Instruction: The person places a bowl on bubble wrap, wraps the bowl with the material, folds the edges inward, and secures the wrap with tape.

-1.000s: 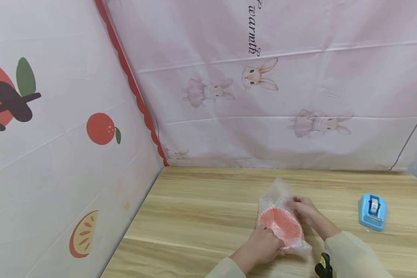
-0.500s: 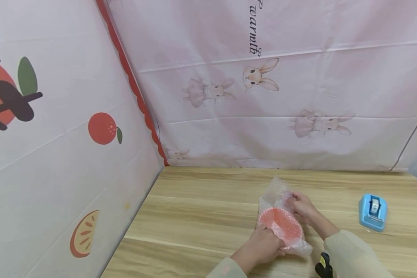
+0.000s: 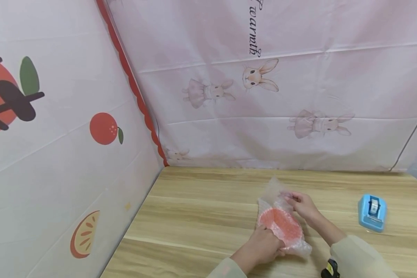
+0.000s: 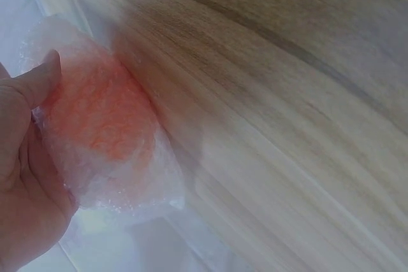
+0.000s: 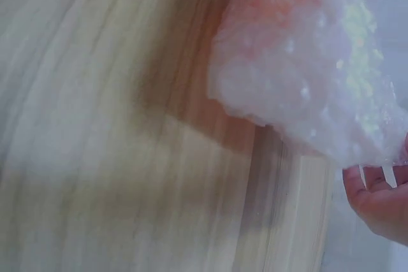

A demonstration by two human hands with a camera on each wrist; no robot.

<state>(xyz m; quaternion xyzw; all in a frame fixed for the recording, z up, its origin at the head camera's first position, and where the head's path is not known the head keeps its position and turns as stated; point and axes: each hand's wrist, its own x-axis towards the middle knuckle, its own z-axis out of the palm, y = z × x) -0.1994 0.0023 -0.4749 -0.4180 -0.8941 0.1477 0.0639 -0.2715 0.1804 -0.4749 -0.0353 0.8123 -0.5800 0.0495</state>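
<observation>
Clear bubble wrap (image 3: 273,194) encloses a red dish (image 3: 289,224), whose round rim shows through the film; bowl or plate, I can't tell. The bundle is at the near part of the wooden table (image 3: 194,220), right of centre in the head view, between the 2 hands. It casts a shadow on the wood in the right wrist view, yet whether it rests flat or is partly raised is unclear.

The left hand (image 3: 264,246) grips the bundle at its near left side; in the left wrist view its thumb lies over the wrap above the red. The right hand (image 3: 304,206) pinches the wrap's edge at the far right, beside the part that stretches beyond the dish.

The step in hand looks like wrapping: the left hand steadies while the right works the far flap, which stands out past the rim and is not yet folded down. The next move seems to call for laying that flap snugly over the dish with the left grip kept firm, since the film could spring back.

A blue tape dispenser (image 3: 372,212) sits well apart on the right, untouched, and would suit fixing the fold. A black-and-yellow tool (image 3: 330,269) lies near the right sleeve (image 3: 361,256), mostly out of sight.
</observation>
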